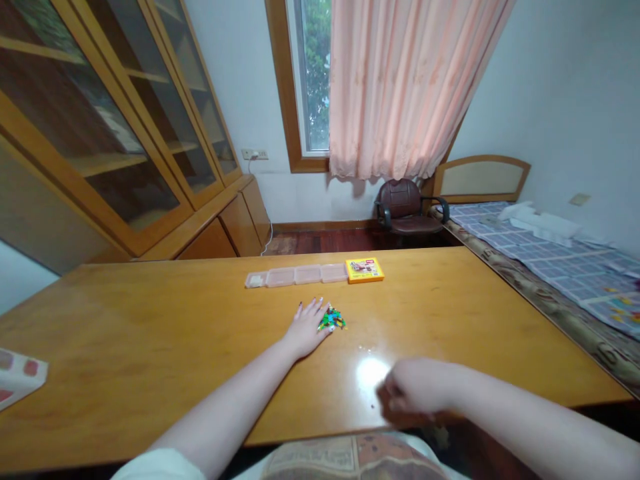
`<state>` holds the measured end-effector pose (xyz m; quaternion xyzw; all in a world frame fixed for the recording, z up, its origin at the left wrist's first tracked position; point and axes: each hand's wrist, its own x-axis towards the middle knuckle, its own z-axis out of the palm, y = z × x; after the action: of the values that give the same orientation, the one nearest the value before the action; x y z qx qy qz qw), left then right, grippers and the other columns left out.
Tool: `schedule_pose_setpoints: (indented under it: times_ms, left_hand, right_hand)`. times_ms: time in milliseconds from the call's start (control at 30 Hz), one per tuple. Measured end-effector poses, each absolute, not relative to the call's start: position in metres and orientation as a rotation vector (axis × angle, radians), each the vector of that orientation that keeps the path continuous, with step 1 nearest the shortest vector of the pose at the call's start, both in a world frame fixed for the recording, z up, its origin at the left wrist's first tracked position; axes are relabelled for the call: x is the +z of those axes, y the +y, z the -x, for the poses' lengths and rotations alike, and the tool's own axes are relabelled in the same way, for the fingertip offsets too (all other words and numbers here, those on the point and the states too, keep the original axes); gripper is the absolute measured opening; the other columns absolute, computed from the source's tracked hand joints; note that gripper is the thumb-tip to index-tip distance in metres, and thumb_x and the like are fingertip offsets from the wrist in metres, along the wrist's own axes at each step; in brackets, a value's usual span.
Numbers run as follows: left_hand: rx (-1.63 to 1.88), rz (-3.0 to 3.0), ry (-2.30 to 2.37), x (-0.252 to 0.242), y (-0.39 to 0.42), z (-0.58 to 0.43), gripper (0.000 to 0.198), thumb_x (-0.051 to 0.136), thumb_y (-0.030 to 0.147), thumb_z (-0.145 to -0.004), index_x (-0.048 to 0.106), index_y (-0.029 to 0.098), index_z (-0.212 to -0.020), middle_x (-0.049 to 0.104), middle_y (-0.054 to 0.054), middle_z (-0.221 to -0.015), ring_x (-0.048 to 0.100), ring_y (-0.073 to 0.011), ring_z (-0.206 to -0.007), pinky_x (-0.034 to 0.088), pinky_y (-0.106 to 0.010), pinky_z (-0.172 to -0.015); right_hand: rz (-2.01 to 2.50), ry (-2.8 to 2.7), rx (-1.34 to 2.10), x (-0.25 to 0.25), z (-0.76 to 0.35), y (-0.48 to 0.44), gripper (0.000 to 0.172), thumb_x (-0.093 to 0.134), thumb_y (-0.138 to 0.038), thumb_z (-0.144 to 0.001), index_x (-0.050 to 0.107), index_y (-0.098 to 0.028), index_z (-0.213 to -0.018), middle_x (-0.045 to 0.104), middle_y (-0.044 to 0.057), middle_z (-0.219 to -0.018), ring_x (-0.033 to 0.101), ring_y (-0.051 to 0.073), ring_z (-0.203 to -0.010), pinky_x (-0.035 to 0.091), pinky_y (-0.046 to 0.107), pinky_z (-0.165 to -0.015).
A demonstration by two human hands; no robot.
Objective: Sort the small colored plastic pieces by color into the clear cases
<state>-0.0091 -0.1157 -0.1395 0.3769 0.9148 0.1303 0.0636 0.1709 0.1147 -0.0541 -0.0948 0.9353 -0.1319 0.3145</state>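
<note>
My left hand (306, 328) lies flat on the wooden table (150, 333), fingers stretched out, its fingertips right beside a small heap of tiny coloured pieces (331, 319), mostly green. My right hand (415, 389) is curled into a loose fist at the near edge of the table, fingers closed; whether anything is inside them is hidden. Farther back on the table sit a clear plastic tray with several compartments (296, 275) and, touching its right end, a small yellow box (365, 270).
A glass-fronted wooden cabinet (100, 133) stands on the left. A brown office chair (407, 207) is beyond the table under a pink curtain (405, 87). A bed (565, 260) runs along the right side. A white card with red spots (17, 377) lies at the table's left edge.
</note>
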Motion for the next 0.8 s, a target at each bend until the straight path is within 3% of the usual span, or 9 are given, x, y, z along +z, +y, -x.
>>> schedule_pose_setpoints:
  times_ms: [100, 267, 367, 433, 533, 633, 800]
  left_hand:
    - [0.443, -1.151, 2.758, -0.143, -0.100, 0.012, 0.071, 0.047, 0.055, -0.089, 0.032, 0.015, -0.145, 0.029, -0.014, -0.153, 0.021, -0.0278, -0.143, 0.015, -0.049, -0.117]
    - [0.551, -1.092, 2.735, -0.146, -0.075, 0.009, 0.076, 0.049, 0.047, -0.089, 0.021, 0.008, -0.148, 0.022, -0.018, -0.155, 0.018, -0.0270, -0.144, 0.019, -0.045, -0.117]
    - [0.575, -1.098, 2.718, -0.145, -0.062, 0.005, 0.081, 0.052, 0.046, -0.087, 0.017, 0.007, -0.148, 0.017, -0.019, -0.156, 0.017, -0.0277, -0.144, 0.020, -0.045, -0.117]
    - [0.579, -1.125, 2.693, -0.144, -0.056, 0.005, 0.083, 0.055, 0.045, -0.085, 0.016, 0.008, -0.149, 0.016, -0.019, -0.156, 0.017, -0.0280, -0.144, 0.019, -0.045, -0.117]
    - [0.633, -1.154, 2.647, -0.142, -0.054, 0.009, 0.084, 0.055, 0.044, -0.086, 0.014, 0.008, -0.149, 0.015, -0.019, -0.156, 0.017, -0.0271, -0.144, 0.020, -0.044, -0.117]
    - [0.700, -1.170, 2.640, -0.141, -0.062, 0.014, 0.076, 0.048, 0.043, -0.090, 0.014, 0.010, -0.150, 0.017, -0.017, -0.156, 0.016, -0.0238, -0.145, 0.019, -0.042, -0.117]
    - [0.578, -1.155, 2.692, -0.141, -0.080, 0.017, 0.063, 0.043, 0.050, -0.092, 0.032, 0.021, -0.146, 0.021, -0.011, -0.156, 0.014, -0.0271, -0.145, 0.013, -0.049, -0.117]
  right_hand:
    - [0.102, 2.786, -0.479, -0.062, -0.104, 0.114, 0.027, 0.050, -0.034, -0.087, 0.070, -0.017, -0.091, 0.071, 0.010, -0.087, 0.064, 0.021, -0.074, 0.043, 0.028, -0.065]
    - [-0.001, 3.067, -0.826, -0.110, -0.038, 0.100, 0.028, 0.047, -0.019, -0.091, 0.063, -0.014, -0.114, 0.065, 0.012, -0.109, 0.059, 0.019, -0.101, 0.041, 0.026, -0.087]
    - [0.144, 3.137, -0.721, -0.131, -0.032, 0.097, 0.033, 0.048, -0.022, -0.092, 0.060, -0.019, -0.123, 0.062, 0.010, -0.103, 0.058, 0.019, -0.096, 0.041, 0.027, -0.086]
    - [0.184, 3.158, -0.660, -0.136, -0.034, 0.100, 0.031, 0.048, -0.021, -0.091, 0.063, -0.021, -0.119, 0.061, 0.009, -0.098, 0.057, 0.019, -0.093, 0.041, 0.027, -0.085]
    - [0.162, 3.144, -0.739, -0.138, -0.038, 0.108, 0.029, 0.047, -0.016, -0.089, 0.068, -0.019, -0.109, 0.061, 0.008, -0.097, 0.057, 0.018, -0.093, 0.041, 0.025, -0.085]
    - [0.140, 3.137, -0.849, -0.137, -0.039, 0.113, 0.032, 0.046, -0.014, -0.089, 0.066, -0.019, -0.113, 0.062, 0.008, -0.101, 0.058, 0.017, -0.095, 0.041, 0.024, -0.087]
    - [0.127, 3.140, -0.735, -0.133, -0.043, 0.111, 0.034, 0.045, -0.018, -0.091, 0.065, -0.023, -0.118, 0.062, 0.008, -0.100, 0.059, 0.017, -0.094, 0.041, 0.025, -0.085]
